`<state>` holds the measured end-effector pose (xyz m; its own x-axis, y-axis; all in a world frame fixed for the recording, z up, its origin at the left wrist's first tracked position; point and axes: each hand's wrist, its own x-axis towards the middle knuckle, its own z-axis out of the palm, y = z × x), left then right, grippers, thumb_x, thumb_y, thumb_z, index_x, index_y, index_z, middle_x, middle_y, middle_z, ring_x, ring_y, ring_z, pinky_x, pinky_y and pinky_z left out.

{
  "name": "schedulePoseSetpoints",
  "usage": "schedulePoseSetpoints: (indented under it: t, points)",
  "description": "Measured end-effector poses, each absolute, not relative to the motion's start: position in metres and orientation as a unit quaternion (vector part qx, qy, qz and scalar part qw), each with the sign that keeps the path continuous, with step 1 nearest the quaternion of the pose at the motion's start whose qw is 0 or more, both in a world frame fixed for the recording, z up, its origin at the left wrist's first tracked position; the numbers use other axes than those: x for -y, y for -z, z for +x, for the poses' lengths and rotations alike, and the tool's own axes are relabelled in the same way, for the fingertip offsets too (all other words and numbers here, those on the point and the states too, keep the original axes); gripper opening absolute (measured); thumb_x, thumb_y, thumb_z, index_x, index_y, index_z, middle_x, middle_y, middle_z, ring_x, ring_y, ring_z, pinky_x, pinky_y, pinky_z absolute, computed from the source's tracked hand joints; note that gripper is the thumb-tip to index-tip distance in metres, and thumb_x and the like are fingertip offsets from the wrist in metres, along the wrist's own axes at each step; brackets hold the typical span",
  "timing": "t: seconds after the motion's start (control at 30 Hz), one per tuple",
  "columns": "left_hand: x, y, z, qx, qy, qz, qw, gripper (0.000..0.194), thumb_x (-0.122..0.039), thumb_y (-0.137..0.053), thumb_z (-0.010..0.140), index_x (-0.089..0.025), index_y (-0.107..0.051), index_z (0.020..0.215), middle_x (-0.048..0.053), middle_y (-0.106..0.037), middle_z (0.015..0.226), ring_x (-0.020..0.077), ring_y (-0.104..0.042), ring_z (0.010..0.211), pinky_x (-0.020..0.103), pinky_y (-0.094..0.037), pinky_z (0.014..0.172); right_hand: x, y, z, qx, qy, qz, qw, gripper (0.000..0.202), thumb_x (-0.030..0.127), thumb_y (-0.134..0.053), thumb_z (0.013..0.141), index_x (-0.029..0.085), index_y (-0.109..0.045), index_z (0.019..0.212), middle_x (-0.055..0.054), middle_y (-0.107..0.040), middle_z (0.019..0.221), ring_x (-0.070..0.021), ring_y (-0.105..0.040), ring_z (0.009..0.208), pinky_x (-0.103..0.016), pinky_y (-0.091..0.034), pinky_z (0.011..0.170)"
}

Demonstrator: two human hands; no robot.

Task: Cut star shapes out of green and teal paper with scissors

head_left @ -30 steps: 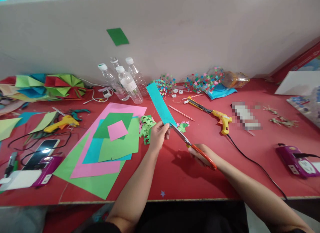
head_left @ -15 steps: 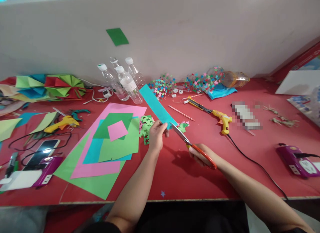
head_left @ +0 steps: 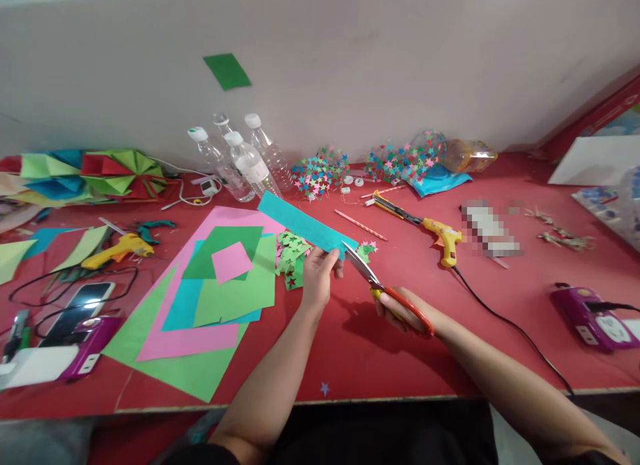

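Observation:
My left hand (head_left: 320,272) pinches a blue paper strip (head_left: 305,226) near its right end, above the red table (head_left: 360,358). The strip slants up to the left, its far end over the pink sheet. In my right hand (head_left: 400,308) is a pair of scissors (head_left: 407,308) with red and yellow handles. The blade tips meet the strip's right end, close to my left thumb; whether they cut into it I cannot tell. Green paper stars (head_left: 290,255) lie just left of my left hand, and a few more green and pink stars (head_left: 367,250) lie behind the blades.
Stacked coloured sheets (head_left: 230,295) lie on the left. Several plastic bottles (head_left: 253,165) and star-filled clear containers (head_left: 320,172) line the wall. To the right are a yellow glue gun (head_left: 443,238) with its cord, and a purple power socket (head_left: 595,318). Another glue gun (head_left: 117,248) lies far left.
The blue strip has turned counter-clockwise, its far end swinging left and down over the pink sheet. The scissors stay at its near end. The whole view has shifted slightly.

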<state>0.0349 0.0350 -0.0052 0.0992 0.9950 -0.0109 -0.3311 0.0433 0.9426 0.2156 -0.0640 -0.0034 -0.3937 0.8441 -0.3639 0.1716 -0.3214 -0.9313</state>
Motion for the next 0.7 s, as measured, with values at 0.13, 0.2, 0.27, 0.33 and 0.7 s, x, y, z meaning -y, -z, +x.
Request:
schedulePoseSetpoints:
  t: [0.13,0.2,0.27,0.33,0.7]
  points:
    - [-0.037,0.006,0.032,-0.390,-0.542,0.438,0.602,0.015,-0.031,-0.066,0.075,-0.017,-0.060,0.071,-0.006,-0.055,0.049,0.0058,-0.046,0.038,0.019,-0.036,0.039,0.063,0.000,0.220,0.537,-0.649,-0.479,0.248,0.057,0.072,-0.040,0.086,0.018,-0.049,0.074,0.006,-0.044,0.043,-0.0069,-0.037,0.035,-0.019,-0.030,0.036]
    - [-0.039,0.006,0.028,-0.389,-0.531,0.454,0.601,0.015,-0.030,-0.065,0.074,-0.017,-0.059,0.070,-0.006,-0.055,0.049,0.0058,-0.046,0.038,0.018,-0.036,0.039,0.061,-0.004,0.223,0.548,-0.636,-0.491,0.233,0.058,0.074,-0.041,0.085,0.018,-0.049,0.074,0.006,-0.043,0.043,-0.0073,-0.038,0.036,-0.019,-0.030,0.037]
    - [-0.042,0.004,0.024,-0.391,-0.513,0.470,0.602,0.016,-0.030,-0.065,0.074,-0.017,-0.059,0.068,-0.005,-0.054,0.048,0.0058,-0.046,0.038,0.018,-0.035,0.038,0.060,-0.009,0.224,0.554,-0.619,-0.511,0.219,0.060,0.077,-0.042,0.082,0.018,-0.049,0.072,0.006,-0.041,0.042,-0.0076,-0.038,0.037,-0.020,-0.029,0.038]
    - [-0.044,0.002,0.021,-0.396,-0.498,0.481,0.603,0.017,-0.031,-0.065,0.072,-0.017,-0.058,0.066,-0.006,-0.053,0.047,0.0056,-0.045,0.037,0.018,-0.035,0.037,0.059,-0.011,0.223,0.553,-0.609,-0.528,0.210,0.062,0.078,-0.042,0.080,0.018,-0.049,0.071,0.006,-0.040,0.042,-0.0078,-0.037,0.036,-0.021,-0.029,0.038]
    - [-0.049,-0.005,0.013,-0.398,-0.458,0.510,0.610,0.016,-0.031,-0.065,0.070,-0.017,-0.058,0.064,-0.006,-0.052,0.045,0.0047,-0.043,0.035,0.018,-0.031,0.036,0.061,-0.016,0.222,0.571,-0.584,-0.537,0.210,0.053,0.068,-0.046,0.085,0.018,-0.049,0.069,0.005,-0.042,0.041,-0.0087,-0.039,0.039,-0.022,-0.030,0.042]
